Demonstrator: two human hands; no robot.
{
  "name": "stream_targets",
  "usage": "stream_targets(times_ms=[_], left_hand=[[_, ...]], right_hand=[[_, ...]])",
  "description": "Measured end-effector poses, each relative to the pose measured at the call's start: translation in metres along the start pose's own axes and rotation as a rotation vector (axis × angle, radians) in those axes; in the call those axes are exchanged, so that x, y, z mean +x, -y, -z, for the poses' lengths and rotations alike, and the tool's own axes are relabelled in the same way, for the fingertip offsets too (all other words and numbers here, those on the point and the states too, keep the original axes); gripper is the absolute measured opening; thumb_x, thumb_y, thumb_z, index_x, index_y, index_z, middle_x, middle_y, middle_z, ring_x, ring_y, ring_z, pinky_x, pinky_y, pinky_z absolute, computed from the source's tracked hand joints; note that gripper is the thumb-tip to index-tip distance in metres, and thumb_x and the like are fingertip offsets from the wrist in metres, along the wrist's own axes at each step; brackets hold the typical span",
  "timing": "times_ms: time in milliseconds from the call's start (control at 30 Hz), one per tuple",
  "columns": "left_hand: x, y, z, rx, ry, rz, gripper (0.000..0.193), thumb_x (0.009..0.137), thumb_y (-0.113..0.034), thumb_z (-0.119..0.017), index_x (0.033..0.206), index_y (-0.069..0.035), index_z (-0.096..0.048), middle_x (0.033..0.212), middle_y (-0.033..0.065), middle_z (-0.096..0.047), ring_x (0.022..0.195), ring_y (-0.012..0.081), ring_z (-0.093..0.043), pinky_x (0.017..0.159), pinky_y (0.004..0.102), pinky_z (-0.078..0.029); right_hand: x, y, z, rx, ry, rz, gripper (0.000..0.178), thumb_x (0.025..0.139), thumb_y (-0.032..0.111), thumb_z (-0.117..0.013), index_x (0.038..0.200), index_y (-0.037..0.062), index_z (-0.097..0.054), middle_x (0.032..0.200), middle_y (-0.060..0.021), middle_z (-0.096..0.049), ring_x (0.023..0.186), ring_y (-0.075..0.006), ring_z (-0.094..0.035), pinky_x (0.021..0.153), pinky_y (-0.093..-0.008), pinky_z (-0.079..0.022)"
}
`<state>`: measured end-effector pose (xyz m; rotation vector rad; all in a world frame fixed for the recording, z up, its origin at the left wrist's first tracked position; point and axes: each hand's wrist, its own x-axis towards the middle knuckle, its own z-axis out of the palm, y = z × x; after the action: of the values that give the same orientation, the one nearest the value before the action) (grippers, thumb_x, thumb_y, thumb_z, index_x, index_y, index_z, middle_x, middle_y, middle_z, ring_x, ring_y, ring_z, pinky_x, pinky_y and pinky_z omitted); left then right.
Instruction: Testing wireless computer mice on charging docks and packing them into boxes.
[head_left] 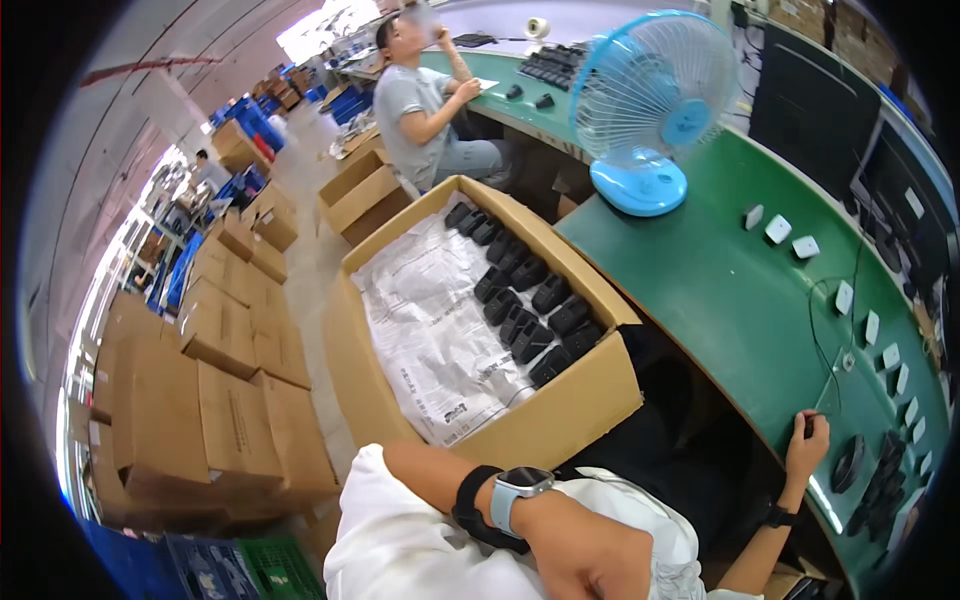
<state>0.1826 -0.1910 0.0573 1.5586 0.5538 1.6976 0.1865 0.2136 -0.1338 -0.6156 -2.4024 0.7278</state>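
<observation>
My left hand (600, 550) is low in front of me, wearing a watch with a pale blue strap beside a black band. Its fingers bend down out of sight, so I cannot see what they hold. At the front edge of the green workbench (680, 270), my right hand (810, 445) is closed around a small black piece (809, 427), mostly hidden by the fingers. Near it lie a dark oval object (848, 463) and a cluster of black parts (880, 485). An open cardboard box (520, 440) at my left contains several black plastic housings (530, 340) on white wrapping sheets.
A blue fan (655, 120) stands on the bench. Several small white devices (778, 229) line its far side, with a thin cable (822, 340) and dark monitors (815, 100) nearby. Another person (420, 115) sits farther along. Stacked cartons (210, 400) fill the left side.
</observation>
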Motion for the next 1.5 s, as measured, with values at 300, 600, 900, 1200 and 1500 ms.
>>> stream_targets(times_ms=[300,600,900,1200,1500], left_hand=[[0.025,0.012,0.01,-0.315,-0.003,0.328,0.029,0.097,-0.024,-0.07,0.089,0.004,-0.07,0.078,0.0197,-0.066,0.065,0.0352,-0.061,0.056,0.0424,-0.045],[0.046,0.024,0.055,-0.161,0.239,0.308,0.028,0.099,-0.022,-0.065,0.087,0.003,-0.068,0.087,0.021,-0.067,0.079,0.0419,-0.064,0.07,0.0472,-0.052],[0.088,0.051,0.091,-0.325,0.356,0.369,0.023,0.1,-0.021,-0.063,0.105,0.0,-0.071,0.107,0.0199,-0.07,0.104,0.0361,-0.068,0.089,0.0459,-0.054],[0.102,0.139,0.488,1.825,-0.558,0.41,0.039,0.08,-0.012,-0.075,0.119,-0.009,-0.068,0.118,0.0176,-0.066,0.11,0.0323,-0.063,0.098,0.041,-0.05],[0.083,0.187,0.536,1.727,-1.073,0.653,0.04,0.069,-0.024,-0.088,0.098,-0.002,-0.072,0.092,0.0159,-0.073,0.088,0.0335,-0.071,0.084,0.0408,-0.056]], right_hand=[[0.01,0.026,-0.009,0.042,-0.049,0.09,0.01,0.087,0.011,-0.071,0.089,0.0022,-0.066,0.083,-0.0137,-0.061,0.077,-0.0307,-0.059,0.07,-0.038,-0.048],[0.011,0.032,0.007,0.108,-0.084,0.005,0.008,0.084,0.006,-0.072,0.088,0.0018,-0.067,0.081,-0.011,-0.061,0.073,-0.0269,-0.058,0.066,-0.0358,-0.046],[0.015,0.031,0.01,0.132,-0.059,0.041,0.007,0.082,0.004,-0.072,0.087,0.0014,-0.067,0.082,-0.01,-0.064,0.078,-0.0285,-0.06,0.069,-0.037,-0.048],[0.017,0.039,0.013,0.173,-0.081,0.003,0.008,0.081,0.002,-0.073,0.087,0.0007,-0.067,0.084,-0.0109,-0.066,0.08,-0.0297,-0.062,0.07,-0.0382,-0.05],[0.015,0.024,0.016,0.167,-0.077,-0.031,0.012,0.078,0.003,-0.077,0.087,0.0013,-0.069,0.082,-0.0114,-0.065,0.076,-0.0294,-0.062,0.068,-0.0372,-0.05]])
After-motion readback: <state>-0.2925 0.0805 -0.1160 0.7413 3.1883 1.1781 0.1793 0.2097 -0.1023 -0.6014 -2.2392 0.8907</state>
